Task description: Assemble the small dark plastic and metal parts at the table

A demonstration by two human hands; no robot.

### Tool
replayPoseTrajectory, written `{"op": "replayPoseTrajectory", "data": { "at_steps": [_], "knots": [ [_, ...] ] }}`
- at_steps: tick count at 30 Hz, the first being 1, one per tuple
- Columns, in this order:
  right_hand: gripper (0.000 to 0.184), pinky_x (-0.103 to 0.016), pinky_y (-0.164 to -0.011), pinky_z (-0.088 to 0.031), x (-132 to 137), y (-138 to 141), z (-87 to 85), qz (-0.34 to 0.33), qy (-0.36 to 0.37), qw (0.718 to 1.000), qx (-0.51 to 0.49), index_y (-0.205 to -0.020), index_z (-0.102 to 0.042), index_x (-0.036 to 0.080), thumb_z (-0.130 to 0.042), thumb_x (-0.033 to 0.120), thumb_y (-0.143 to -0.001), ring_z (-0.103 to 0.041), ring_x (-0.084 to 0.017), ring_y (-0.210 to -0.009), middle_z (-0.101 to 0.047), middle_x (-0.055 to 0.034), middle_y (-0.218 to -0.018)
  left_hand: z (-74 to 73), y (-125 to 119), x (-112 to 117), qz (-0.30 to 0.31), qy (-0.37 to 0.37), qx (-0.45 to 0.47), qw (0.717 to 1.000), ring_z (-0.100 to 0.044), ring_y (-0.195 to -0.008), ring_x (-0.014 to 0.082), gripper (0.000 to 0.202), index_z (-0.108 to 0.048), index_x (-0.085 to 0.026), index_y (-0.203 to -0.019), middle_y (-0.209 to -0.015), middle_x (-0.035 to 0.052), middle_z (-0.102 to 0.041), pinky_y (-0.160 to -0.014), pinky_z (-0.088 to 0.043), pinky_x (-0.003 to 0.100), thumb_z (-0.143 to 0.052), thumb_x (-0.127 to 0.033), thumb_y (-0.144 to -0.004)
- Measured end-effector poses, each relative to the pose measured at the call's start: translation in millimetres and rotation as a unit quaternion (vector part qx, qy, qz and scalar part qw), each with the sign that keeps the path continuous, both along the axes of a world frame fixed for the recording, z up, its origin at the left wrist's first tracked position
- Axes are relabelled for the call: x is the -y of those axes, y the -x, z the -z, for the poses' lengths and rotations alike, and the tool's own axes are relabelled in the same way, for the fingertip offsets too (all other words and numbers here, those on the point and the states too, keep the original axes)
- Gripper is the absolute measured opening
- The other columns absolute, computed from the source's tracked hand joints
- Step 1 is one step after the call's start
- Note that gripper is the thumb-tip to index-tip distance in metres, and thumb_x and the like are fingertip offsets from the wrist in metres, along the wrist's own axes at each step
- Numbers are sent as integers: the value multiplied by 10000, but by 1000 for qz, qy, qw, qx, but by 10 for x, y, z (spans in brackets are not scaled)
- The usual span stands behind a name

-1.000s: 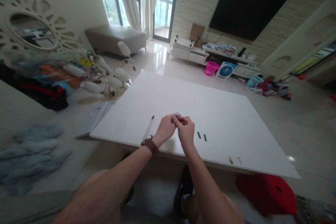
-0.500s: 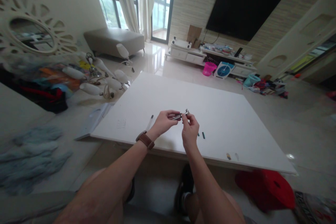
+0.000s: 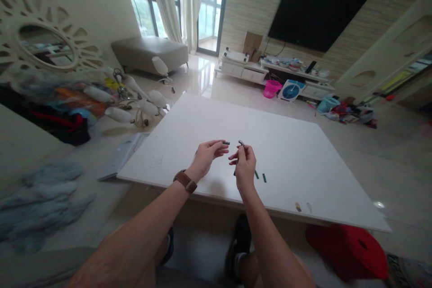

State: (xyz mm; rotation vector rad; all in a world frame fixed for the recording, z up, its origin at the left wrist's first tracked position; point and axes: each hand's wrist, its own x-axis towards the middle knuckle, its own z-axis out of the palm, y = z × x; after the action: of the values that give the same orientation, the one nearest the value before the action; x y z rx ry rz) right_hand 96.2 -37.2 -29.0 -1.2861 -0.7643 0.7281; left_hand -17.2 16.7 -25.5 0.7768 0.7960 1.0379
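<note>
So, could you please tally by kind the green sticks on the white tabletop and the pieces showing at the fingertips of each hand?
Green sticks: 2
Dark piece in the left hand: 1
Shiny metal piece in the right hand: 1
Total: 4

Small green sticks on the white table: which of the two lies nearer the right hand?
The left stick, close beside the right hand; the other stick lies farther to the right, away from that hand.
</note>
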Motion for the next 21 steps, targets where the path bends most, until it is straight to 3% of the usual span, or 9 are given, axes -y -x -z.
{"op": "replayPoseTrajectory", "data": {
  "at_steps": [3,7,11,21],
  "knots": [
    [282,-202,-407,-377,47,44,-7,-15,8,999,28,-911,-567,204,-568,486,-889,-549,-94,-485,-525,56,-684,17,-4,7,-16,0,12,1000,-682,-686,110,195,-754,-96,-928,-830,85,-749,-698,-508,232,-720,-222,-784],
    [244,-223,-480,-413,124,111,-13,-30,7,995,93,-876,-577,208,-576,451,-900,-546,-88,-522,-546,45,-739,18,-5,35,-18,8,57,998,-709,-807,142,193,-754,-91,-927,-923,113,-762,-828,-522,275,-739,-192,-763],
    [222,-239,-496,-397,165,146,-23,-50,14,990,133,-885,-584,215,-552,432,-922,-542,-105,-543,-558,37,-733,-15,-14,58,-5,3,86,996,-705,-816,146,192,-756,-89,-927,-916,117,-767,-916,-519,324,-745,-172,-754],
    [232,-249,-503,-415,93,126,1,-48,13,989,138,-886,-589,217,-556,445,-911,-535,-113,-546,-599,26,-749,-36,-20,53,13,-6,99,995,-711,-884,185,204,-759,-85,-900,-920,129,-765,-944,-516,351,-751,-229,-756]
  ]
}}
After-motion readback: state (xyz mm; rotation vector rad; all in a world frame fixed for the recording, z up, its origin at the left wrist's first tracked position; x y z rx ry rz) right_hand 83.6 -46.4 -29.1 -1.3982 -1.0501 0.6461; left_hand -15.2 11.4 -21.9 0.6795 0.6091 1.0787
